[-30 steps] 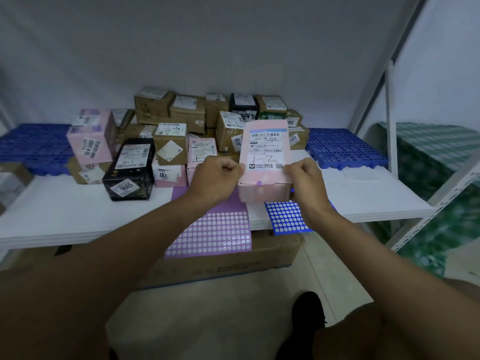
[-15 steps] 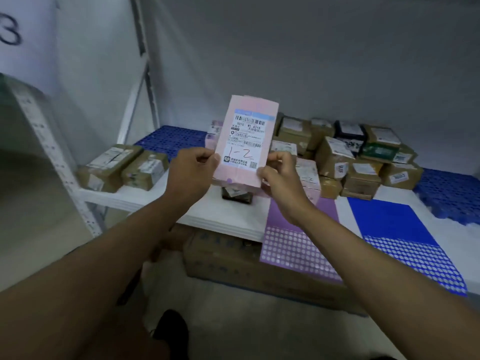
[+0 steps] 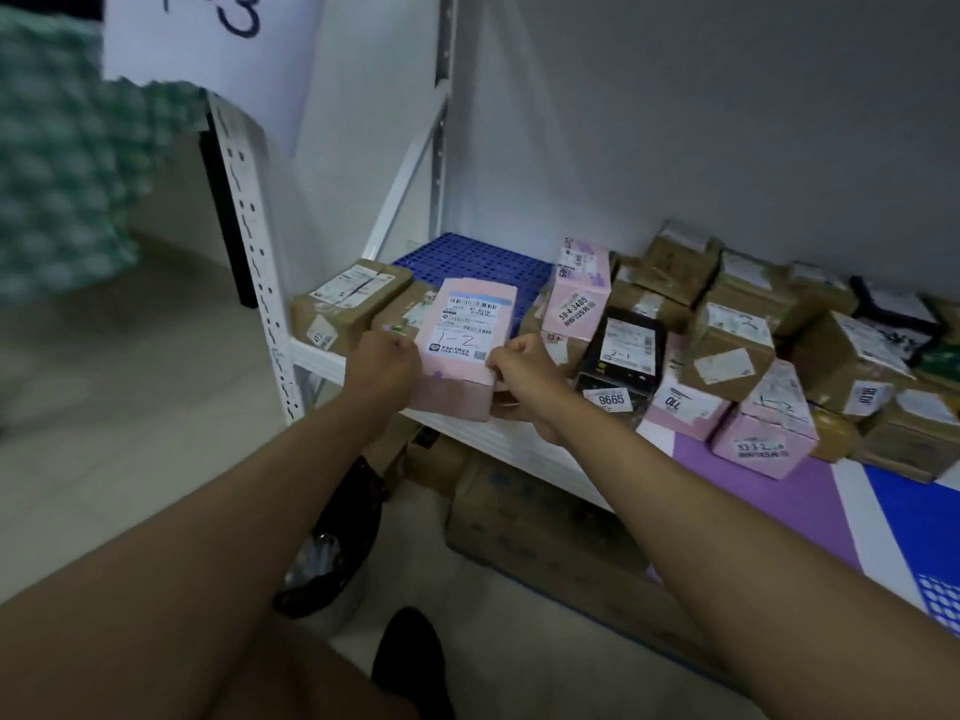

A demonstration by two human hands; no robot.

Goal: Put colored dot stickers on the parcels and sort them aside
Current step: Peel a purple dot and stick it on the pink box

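Both hands grip the pink parcel [image 3: 462, 350] by its side edges, left hand [image 3: 382, 363] and right hand [image 3: 522, 374], low over the white shelf [image 3: 519, 439] beside two brown boxes [image 3: 358, 304]. Set it flat, label up, then let go evenly.

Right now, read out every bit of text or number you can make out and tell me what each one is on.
"1-2": handwritten on the label of the pink parcel gripped by the left hand and right hand.
"9665": white sticker on the black box.
"2-1": that box's top label.
"3": white sign above, partly cut off.
Barcodes and fine print: too small to read.
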